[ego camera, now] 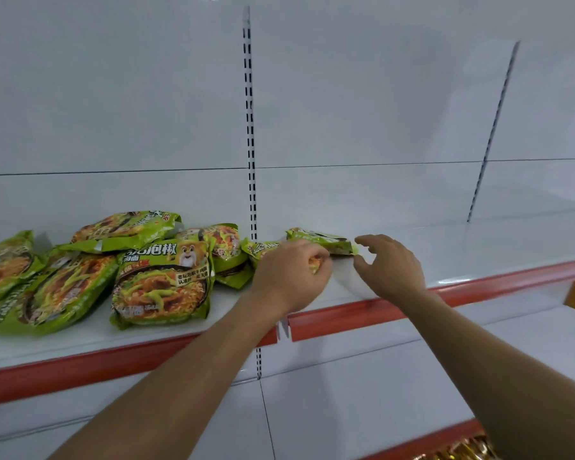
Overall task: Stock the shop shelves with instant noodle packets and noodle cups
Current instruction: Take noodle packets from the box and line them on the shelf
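Left hand (291, 272) has fingers curled round a green plastic noodle packet (258, 250) on the white metal shelf (478, 247). Right hand (390, 265) fingers are spread open just beside a second green packet (319, 241), which lies flat, long axis along the shelf.

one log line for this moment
phase: stocking packets | left hand: grips green noodle packet at shelf | right hand: open, beside rear packet | packet pile: on shelf, image left
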